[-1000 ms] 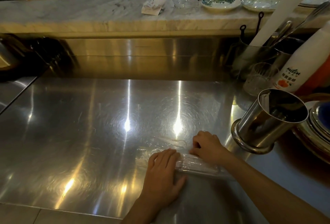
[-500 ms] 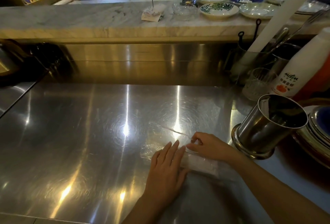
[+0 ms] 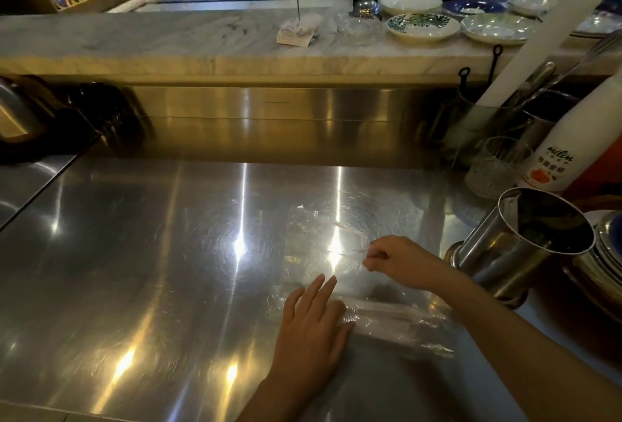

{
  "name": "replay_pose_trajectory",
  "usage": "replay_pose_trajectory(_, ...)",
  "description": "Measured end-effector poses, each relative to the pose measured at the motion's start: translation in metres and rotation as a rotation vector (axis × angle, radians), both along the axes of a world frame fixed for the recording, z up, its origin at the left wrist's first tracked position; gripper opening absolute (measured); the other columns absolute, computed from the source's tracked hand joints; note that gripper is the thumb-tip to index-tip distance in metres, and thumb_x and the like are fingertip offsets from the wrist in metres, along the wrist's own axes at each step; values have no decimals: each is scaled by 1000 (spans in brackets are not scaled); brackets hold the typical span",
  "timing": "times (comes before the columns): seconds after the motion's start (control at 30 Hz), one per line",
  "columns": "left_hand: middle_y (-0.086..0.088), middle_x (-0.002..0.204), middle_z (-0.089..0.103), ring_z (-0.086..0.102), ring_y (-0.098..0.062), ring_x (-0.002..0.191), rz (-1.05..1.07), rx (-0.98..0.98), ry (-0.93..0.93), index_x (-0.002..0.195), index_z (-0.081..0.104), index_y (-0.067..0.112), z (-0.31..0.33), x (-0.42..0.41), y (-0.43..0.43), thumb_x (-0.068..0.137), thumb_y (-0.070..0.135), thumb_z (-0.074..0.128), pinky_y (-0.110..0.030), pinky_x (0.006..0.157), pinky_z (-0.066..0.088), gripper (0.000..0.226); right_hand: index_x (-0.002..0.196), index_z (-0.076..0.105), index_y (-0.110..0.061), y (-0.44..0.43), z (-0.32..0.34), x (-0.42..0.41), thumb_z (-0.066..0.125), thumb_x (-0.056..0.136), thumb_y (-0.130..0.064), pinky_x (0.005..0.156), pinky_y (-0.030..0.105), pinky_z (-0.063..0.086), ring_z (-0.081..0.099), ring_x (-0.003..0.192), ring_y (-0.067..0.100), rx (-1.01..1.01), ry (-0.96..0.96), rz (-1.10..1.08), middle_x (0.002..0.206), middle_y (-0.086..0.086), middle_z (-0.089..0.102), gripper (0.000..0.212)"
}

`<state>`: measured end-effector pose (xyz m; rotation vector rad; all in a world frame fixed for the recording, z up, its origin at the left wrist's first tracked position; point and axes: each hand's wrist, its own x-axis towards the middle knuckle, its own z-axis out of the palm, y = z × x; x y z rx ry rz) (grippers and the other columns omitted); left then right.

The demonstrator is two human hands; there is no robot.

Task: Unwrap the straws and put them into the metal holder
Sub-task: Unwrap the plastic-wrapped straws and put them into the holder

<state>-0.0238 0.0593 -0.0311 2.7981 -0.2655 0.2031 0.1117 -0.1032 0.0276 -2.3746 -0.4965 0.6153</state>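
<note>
Straws (image 3: 400,319) in clear wrap (image 3: 323,246) lie near the counter's (image 3: 134,253) front edge, pinned under the flat left hand (image 3: 311,324); right hand (image 3: 399,261) pinches the wrap.

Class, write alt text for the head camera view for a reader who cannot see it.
A person's left hand presses flat on a clear-wrapped bundle of straws on a steel counter, while the right hand pinches and pulls the plastic wrap open. A metal holder leans at the right, beside a glass and a white bottle.
</note>
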Motion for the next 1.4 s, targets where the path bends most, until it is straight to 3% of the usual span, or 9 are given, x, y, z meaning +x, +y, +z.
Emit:
replay_pose_trajectory(0.13, 11, 113, 64, 54, -9, 113, 15, -33, 14, 103, 56, 26, -2, 1, 2, 91, 41, 40, -25, 109, 5, 25, 71, 51, -11, 6, 5, 0, 46, 90, -4, 59, 15, 48, 56, 64, 14, 69, 75, 9, 69, 0, 54, 21)
replay_pose_trajectory(0.27, 8, 100, 64, 49, -11, 100, 1, -3, -43, 110, 57, 27, -1, 4, 4, 80, 44, 50, -29, 98, 22, 35, 92, 50, -9, 9, -1, 1, 38, 92, -3, 69, 41, 52, 59, 71, 27, 34, 1, 8, 83, 15, 62, 13)
replay_pose_trajectory(0.43, 2, 108, 61, 43, -15, 105, -20, 5, -34, 103, 57, 31, -4, 3, 4, 65, 35, 67, -29, 97, 23, 39, 99, 46, -23, 16, 1, -1, 62, 78, -47, 62, 23, 44, 55, 75, 13, -30, 5, 36, 86, -6, 53, 36)
replay_pose_trajectory(0.57, 6, 117, 63, 54, -16, 113, -39, 38, -30, 102, 58, 30, -6, 1, 5, 66, 33, 69, -31, 103, 19, 38, 96, 49, -22, 14, 3, 0, 70, 76, -27, 75, 27, 50, 58, 94, 20, -48, -37, 41, 111, 7, 58, 30)
replay_pose_trajectory(0.83, 8, 91, 64, 45, -9, 93, -18, 15, -147, 106, 59, 29, -7, -6, 5, 85, 46, 44, -29, 94, 25, 30, 86, 50, -22, 16, 16, 6, 64, 82, -22, 60, 17, 39, 56, 83, 18, -24, -159, -24, 92, 1, 54, 15)
replay_pose_trajectory(1.03, 3, 121, 62, 48, -15, 116, -7, 32, -167, 91, 61, 26, -9, -6, 4, 81, 42, 52, -29, 102, 21, 20, 85, 50, -22, 19, 24, 10, 65, 81, -21, 71, 25, 46, 57, 83, 19, 0, -202, -2, 98, 7, 61, 15)
replay_pose_trajectory(1.17, 14, 108, 67, 60, -4, 102, -1, 44, -87, 107, 57, 30, -6, -10, 4, 71, 43, 66, -27, 102, 20, 39, 83, 50, -22, 18, 30, 11, 67, 80, -21, 64, 20, 44, 56, 78, 16, 7, -225, -19, 91, 3, 58, 17)
replay_pose_trajectory(1.3, 15, 98, 63, 43, -5, 97, 19, 36, -55, 121, 50, 32, -6, -15, 5, 73, 44, 54, -26, 94, 22, 49, 87, 54, -17, 16, 37, 11, 66, 80, -20, 69, 25, 44, 57, 81, 18, 22, -230, -22, 96, 1, 58, 14)
replay_pose_trajectory(1.4, 6, 103, 60, 42, -13, 101, 1, 26, -34, 110, 57, 35, -4, -18, 5, 69, 46, 61, -28, 91, 23, 43, 88, 55, -15, 15, 43, 13, 66, 80, -19, 66, 23, 44, 57, 82, 19, 29, -239, -38, 91, 3, 59, 14)
